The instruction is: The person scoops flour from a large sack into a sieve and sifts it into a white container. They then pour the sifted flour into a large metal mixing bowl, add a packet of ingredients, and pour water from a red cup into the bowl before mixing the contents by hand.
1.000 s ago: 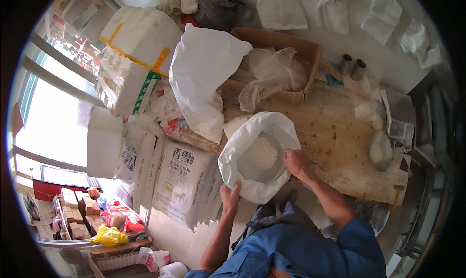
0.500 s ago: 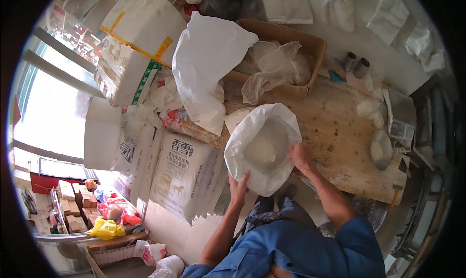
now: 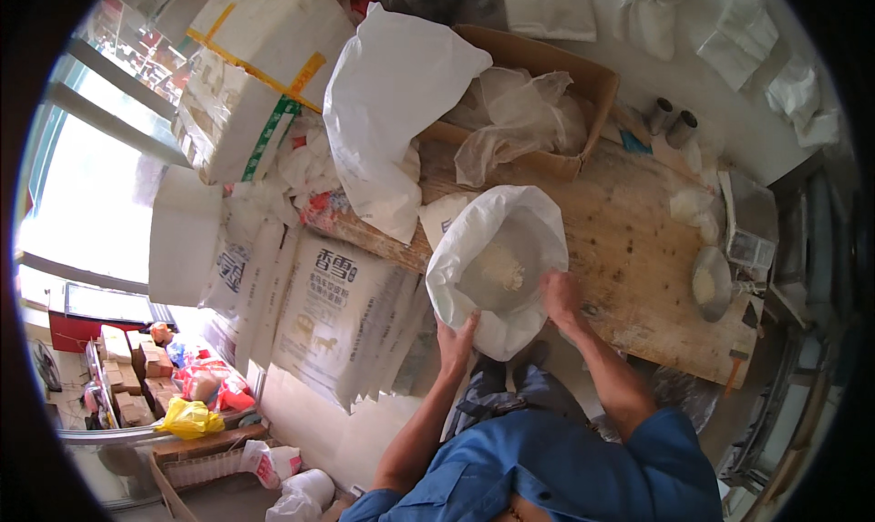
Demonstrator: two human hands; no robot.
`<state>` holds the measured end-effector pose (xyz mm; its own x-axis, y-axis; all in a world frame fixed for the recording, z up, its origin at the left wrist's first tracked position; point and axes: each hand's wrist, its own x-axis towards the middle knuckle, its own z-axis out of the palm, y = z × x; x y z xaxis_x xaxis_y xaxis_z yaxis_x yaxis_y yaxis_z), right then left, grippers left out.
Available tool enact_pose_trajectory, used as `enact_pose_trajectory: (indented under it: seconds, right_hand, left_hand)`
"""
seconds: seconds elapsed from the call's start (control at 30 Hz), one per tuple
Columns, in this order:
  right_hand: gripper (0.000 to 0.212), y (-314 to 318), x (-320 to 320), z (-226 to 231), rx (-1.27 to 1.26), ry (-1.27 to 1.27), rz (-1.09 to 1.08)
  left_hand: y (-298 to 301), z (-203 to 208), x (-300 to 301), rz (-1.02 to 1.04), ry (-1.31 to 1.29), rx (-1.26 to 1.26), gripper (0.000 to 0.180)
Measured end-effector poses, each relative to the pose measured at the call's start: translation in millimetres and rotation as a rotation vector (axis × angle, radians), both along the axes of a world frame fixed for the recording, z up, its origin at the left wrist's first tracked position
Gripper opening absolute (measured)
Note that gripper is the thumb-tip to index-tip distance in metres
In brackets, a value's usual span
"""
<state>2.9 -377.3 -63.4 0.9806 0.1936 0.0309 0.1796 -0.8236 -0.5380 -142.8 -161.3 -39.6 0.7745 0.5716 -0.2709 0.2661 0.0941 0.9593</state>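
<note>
From where I stood, the work looked partway through. The open-mouthed white sack (image 3: pixel 447 276) was at the near edge of the wooden table (image 3: pixel 647 267), just in front of the person's body, with a round sieve (image 3: pixel 538 240) sitting inside its mouth. A clump of pale powder (image 3: pixel 501 267) lay on the sieve, with greyish mesh showing around it, so I judged that this portion was not yet finished. How much lay beneath, I could not tell, as the sack hid it.

The left hand (image 3: pixel 456 342) grasped the sack's near left side, thumb on top. The right hand (image 3: pixel 559 296) was clenched at the right edge, apparently on the sieve's rim, though blur hid the fingers.

Toward the table's right end, a metal bowl (image 3: pixel 720 294) held more pale powder, untouched by either hand; whether it was waiting or set aside was unclear.
</note>
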Motion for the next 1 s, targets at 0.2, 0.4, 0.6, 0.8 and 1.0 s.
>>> enact_pose_trajectory:
  seconds: [0.2,0.4,0.6,0.8,1.0]
  right_hand:
    - [0.027,4,-16,0,-0.058,-0.045,-0.030]
    - [0.027,13,-16,16,-0.148,0.112,0.051]
    - [0.055,51,1,59,-0.051,-0.380,0.360]
    - [0.059,103,-3,11,-0.089,0.060,0.330]
    - [0.036,86,-19,-33,-0.021,0.163,0.547]
  left_hand:
    - [-5,-27,5,0.091,0.070,0.098,0.070]
    - [-9,-55,15,0.224,0.056,0.097,0.061]
    - [-11,-46,14,0.232,0.072,0.055,0.066]
    - [-14,-39,13,0.188,-0.002,0.014,0.065]
    - [-2,-39,14,0.189,-0.030,-0.051,0.063]
